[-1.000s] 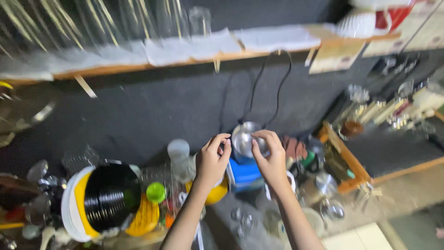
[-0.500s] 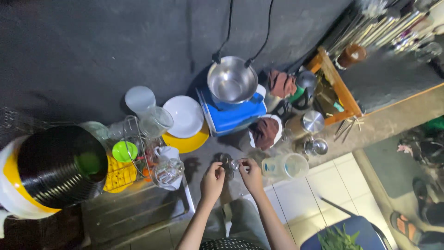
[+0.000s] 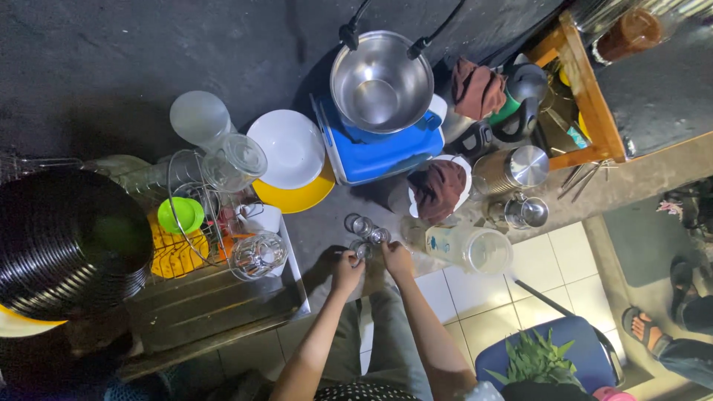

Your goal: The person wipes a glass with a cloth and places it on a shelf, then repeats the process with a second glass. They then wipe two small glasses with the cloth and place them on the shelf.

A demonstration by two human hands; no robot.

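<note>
now | left hand (image 3: 347,266) and right hand (image 3: 396,258) pinching small glasses (image 3: 364,236) | glasses upright, mouths up

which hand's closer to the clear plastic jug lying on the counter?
Right. The right hand sits just left of the clear plastic jug, almost beside its base. The left hand is further left, beyond the small glass tumblers.
</note>
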